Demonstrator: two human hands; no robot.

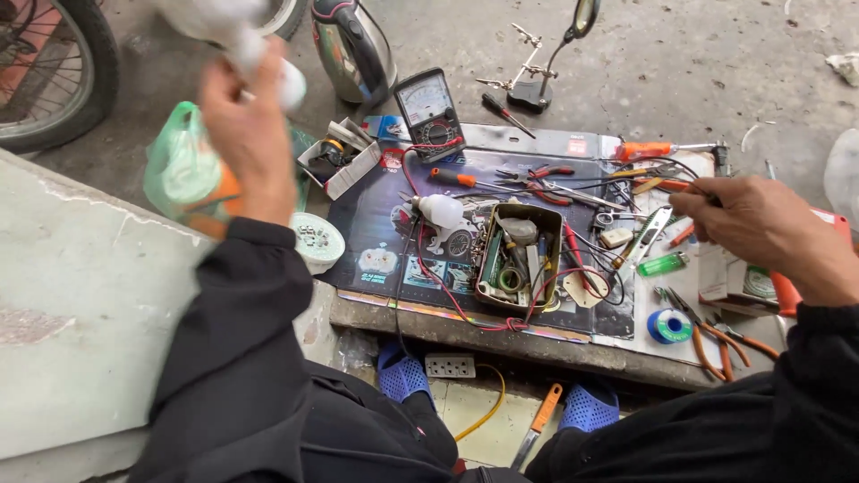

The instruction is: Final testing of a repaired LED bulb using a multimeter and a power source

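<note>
1. Left fingers (234, 85): I see them closed on a white bulb (268, 63), blurred, raised well above and left of the tin (519, 255). Left hand (246, 134) shows its back to the camera.

2. Right fingers (693, 210): pinched narrow on a thin dark wire or probe tip (711, 199); I cannot tell which. Right hand (761, 228) hovers right of the tin, over the tools.

3. Step in hand, as I judge it: a bulb lifted for checking, with the lead taken up in the other hand. Bringing the two together would call for a steady left hand and a fine touch at the bulb's base.

4. Tin: open, rectangular, full of small parts, mid-mat.

5. Mat (403, 259): flattened dark-blue printed carton with small pictures, under the tin.

6. Meter (429, 112): black, dial-faced, behind and left of the tin; red leads run to it.

7. Small box (340, 161): white, open, left of the meter.

8. Green bag (183, 170): plastic, far left of the tin, behind my left hand.

9. Solder reel (668, 326): blue, right and near of the tin.

10. Lighter (662, 264): green, just right of the tin.
</note>
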